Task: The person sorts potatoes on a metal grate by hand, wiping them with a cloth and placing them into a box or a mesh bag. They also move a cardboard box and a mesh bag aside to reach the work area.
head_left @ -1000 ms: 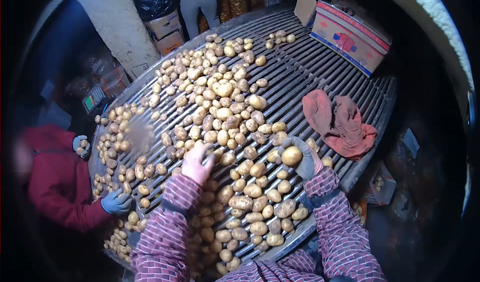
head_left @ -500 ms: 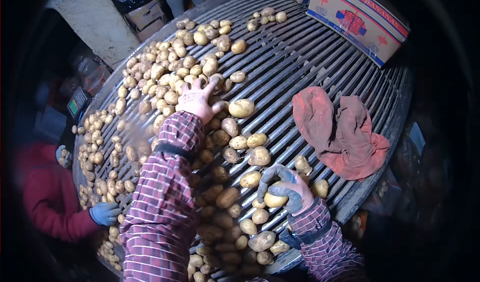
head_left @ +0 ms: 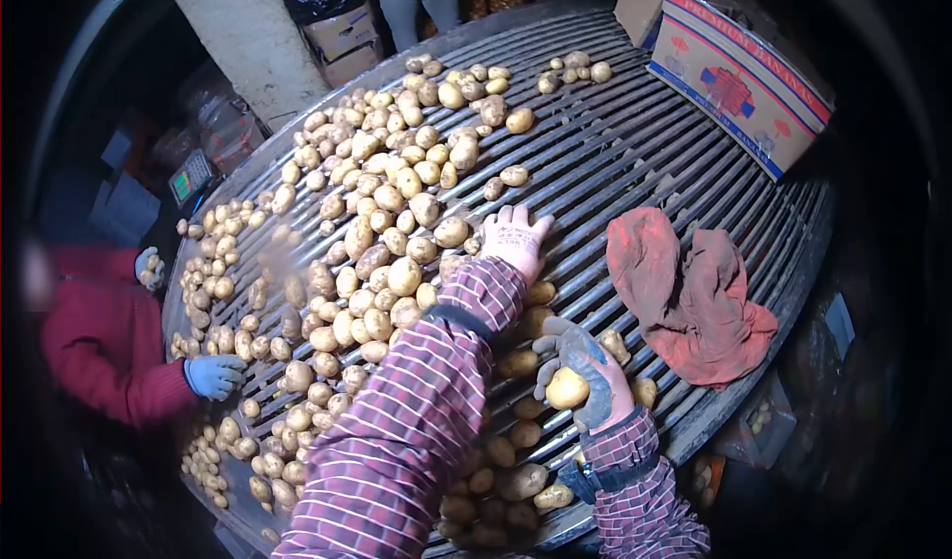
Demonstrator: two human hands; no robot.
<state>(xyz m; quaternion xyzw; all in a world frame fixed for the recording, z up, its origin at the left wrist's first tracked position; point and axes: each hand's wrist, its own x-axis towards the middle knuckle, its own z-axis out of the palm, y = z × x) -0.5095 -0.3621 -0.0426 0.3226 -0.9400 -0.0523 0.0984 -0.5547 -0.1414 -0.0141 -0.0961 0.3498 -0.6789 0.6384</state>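
Note:
My right hand [head_left: 603,372], in a pink and grey glove, has its fingers curled round a pale yellow potato [head_left: 567,388]. My left hand [head_left: 516,240], in a pale printed glove, lies palm down with fingers outstretched over the metal bars, beside the right edge of the main spread of potatoes [head_left: 405,275]. What lies under that palm is hidden. Several soil-marked potatoes [head_left: 521,482] rest below my right hand, and my left forearm covers others. A small potato [head_left: 614,345] sits just beyond my right hand.
The round table of metal bars [head_left: 605,177] carries a crumpled red cloth [head_left: 684,301] on the right and a banana box [head_left: 739,83] at the far right edge. At left, a co-worker's blue-gloved hand [head_left: 214,376] is among small potatoes. Another person's legs [head_left: 421,3] show behind the table.
My left hand has moved right across the bars, away from the middle of the potatoes. My right hand still holds the potato, now turned more upward. The camera view has shifted.

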